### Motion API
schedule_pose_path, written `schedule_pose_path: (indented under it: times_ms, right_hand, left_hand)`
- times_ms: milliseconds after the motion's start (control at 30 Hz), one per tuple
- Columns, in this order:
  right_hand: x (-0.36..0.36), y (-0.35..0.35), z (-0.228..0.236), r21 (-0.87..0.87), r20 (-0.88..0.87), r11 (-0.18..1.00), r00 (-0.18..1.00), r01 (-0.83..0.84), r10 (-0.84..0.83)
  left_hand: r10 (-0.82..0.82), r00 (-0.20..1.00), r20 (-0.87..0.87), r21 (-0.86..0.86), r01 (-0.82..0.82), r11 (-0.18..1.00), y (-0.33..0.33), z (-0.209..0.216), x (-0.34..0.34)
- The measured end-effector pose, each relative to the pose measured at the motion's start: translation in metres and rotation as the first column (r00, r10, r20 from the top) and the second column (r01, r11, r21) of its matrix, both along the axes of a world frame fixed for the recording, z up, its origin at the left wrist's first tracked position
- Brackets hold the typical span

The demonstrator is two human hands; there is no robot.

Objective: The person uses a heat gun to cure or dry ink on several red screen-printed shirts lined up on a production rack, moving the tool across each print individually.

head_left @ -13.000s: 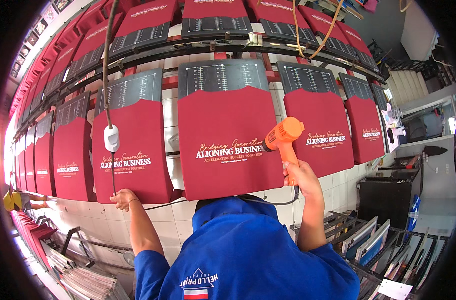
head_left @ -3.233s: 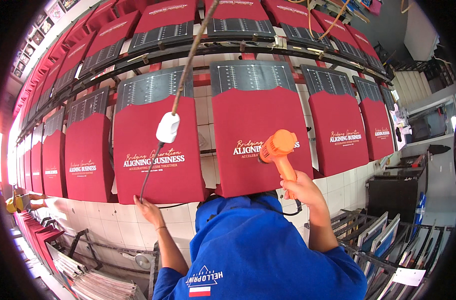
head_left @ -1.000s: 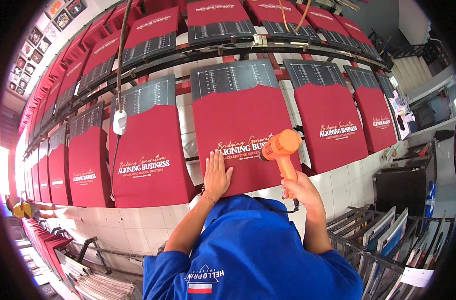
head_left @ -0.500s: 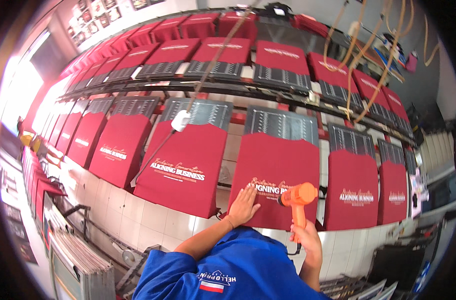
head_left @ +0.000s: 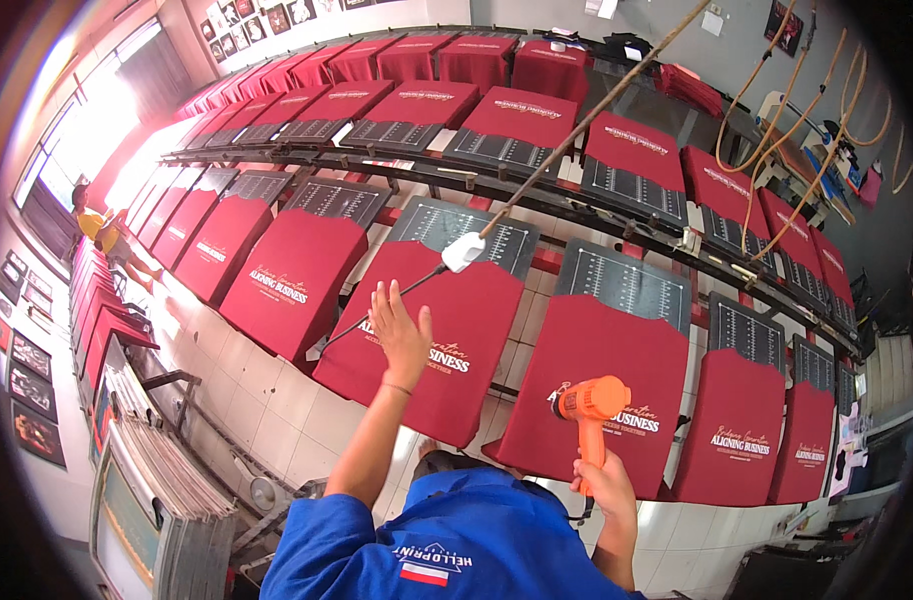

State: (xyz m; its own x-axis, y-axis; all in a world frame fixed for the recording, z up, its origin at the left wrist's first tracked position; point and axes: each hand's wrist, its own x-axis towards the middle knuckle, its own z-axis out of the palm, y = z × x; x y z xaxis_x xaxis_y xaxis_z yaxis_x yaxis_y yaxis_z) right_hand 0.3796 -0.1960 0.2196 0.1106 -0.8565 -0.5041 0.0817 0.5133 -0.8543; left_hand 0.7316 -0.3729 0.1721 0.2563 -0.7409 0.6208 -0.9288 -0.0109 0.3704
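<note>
From afar, I'd keep red shirt (head_left: 587, 345) flat on hard dark board (head_left: 622, 285); cloth looks soft. Orange blower (head_left: 601, 402), smooth plastic, round head, sits over print (head_left: 632, 420): I'd sweep slow, off cloth. Left hand (head_left: 399, 328) spread, empty, over next shirt (head_left: 472, 305) (touching? can't tell). Right hand (head_left: 609, 482) wraps blower handle (head_left: 592, 445).

You are standing in what looks like a garment-printing workshop. Rows of maroon shirts (head_left: 617, 350) bearing lettered prints lie stretched over dark boards (head_left: 627, 285) marked with white scales, while flat frames (head_left: 132, 510) stand packed together at your near left.
</note>
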Motion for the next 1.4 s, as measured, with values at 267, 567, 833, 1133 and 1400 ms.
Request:
schedule_pose_path:
  times_ms: [267, 567, 833, 1133, 1400]
  right_hand:
    - [0.122, -0.061, 0.0, 0.005, 0.029, 0.999, 0.998, -0.048, 0.048]
    - [0.228, -0.103, 0.008, 0.041, -0.04, 0.987, 0.987, 0.155, -0.153]
    - [0.272, -0.098, 0.031, 0.074, -0.15, 0.963, 0.958, 0.259, -0.246]
    - [0.302, -0.093, 0.013, 0.061, -0.174, 0.93, 0.921, 0.364, -0.349]
    - [0.304, -0.101, 0.006, 0.069, -0.121, 0.92, 0.918, 0.386, -0.377]
  left_hand:
    - [-0.118, 0.993, 0.002, 0.16, 0.116, 0.98, 0.002, 0.013, 0.205]
    - [0.415, 0.897, 0.152, 0.034, -0.424, 0.905, 0.014, 0.133, 0.661]
    - [0.681, 0.647, 0.343, 0.207, -0.76, 0.617, 0.08, 0.083, 0.88]
    - [0.877, 0.48, 0.018, 0.626, -0.69, 0.364, 0.064, -0.056, 0.884]
    - [0.725, 0.631, 0.277, 0.539, -0.727, 0.426, 0.033, -0.135, 0.839]
